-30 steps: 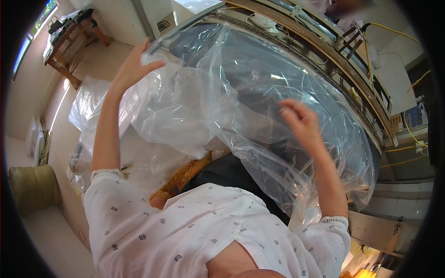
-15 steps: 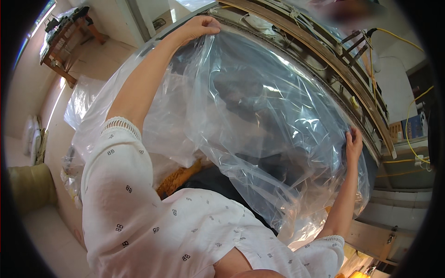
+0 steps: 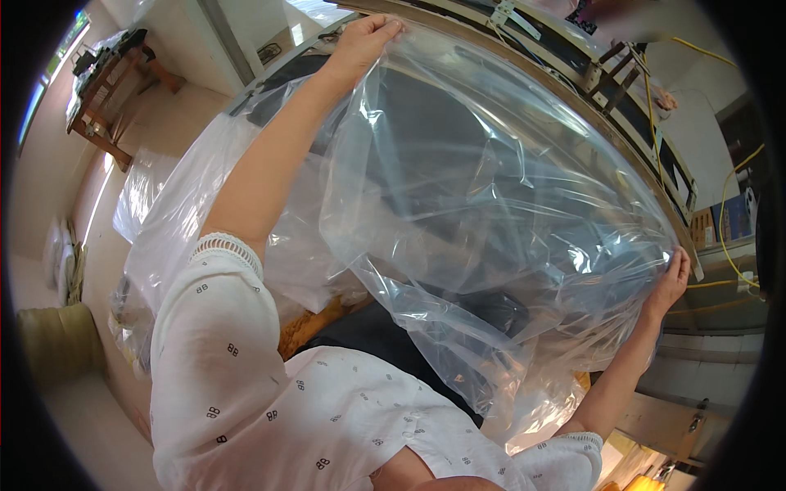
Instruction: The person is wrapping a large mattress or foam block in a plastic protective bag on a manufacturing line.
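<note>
Clear plastic sheet stretched between both hands, left and right gripping edges; dark object beneath.

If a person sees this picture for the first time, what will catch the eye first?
First, the big clear plastic bag, stretched wide across the middle of the view. The left hand grips its edge at the top, and the right hand holds the opposite edge at the right. Below, the white dotted sleeve fills the lower left.

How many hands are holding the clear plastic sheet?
2: the left hand grips the large clear plastic sheet at its top edge; the right hand holds its right edge.
</note>
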`<act>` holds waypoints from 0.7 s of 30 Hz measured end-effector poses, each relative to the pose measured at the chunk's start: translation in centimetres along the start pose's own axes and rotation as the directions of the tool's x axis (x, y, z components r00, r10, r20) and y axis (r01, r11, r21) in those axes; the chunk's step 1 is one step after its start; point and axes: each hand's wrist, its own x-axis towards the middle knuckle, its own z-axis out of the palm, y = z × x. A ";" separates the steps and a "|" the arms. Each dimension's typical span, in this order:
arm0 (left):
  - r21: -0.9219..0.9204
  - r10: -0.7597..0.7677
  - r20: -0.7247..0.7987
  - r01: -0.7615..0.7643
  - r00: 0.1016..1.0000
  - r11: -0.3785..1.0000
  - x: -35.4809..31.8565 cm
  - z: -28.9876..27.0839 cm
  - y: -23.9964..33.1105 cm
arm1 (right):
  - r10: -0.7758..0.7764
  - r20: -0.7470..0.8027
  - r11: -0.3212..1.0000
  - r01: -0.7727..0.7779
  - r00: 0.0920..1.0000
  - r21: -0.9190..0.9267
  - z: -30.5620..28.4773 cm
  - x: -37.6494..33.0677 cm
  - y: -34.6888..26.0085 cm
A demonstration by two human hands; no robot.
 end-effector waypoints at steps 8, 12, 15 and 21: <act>0.319 0.027 -0.175 0.031 0.984 0.947 -3.0 10.3 -5.4 | -0.023 -0.099 0.929 -0.016 0.995 -0.370 -6.3 -0.3 12.5; 0.428 0.115 -0.221 -0.010 0.969 0.904 -1.8 10.4 -6.7 | 0.020 -0.108 0.873 -0.070 0.994 -0.483 -4.4 0.1 10.5; 0.480 0.164 -0.251 -0.025 0.954 0.877 -1.3 11.4 -6.9 | 0.033 -0.136 0.832 -0.103 0.990 -0.545 -5.3 0.4 11.1; 0.541 0.167 -0.285 0.015 0.944 0.841 -0.8 12.1 -6.9 | 0.025 -0.122 0.840 -0.087 0.992 -0.536 -4.8 0.4 10.8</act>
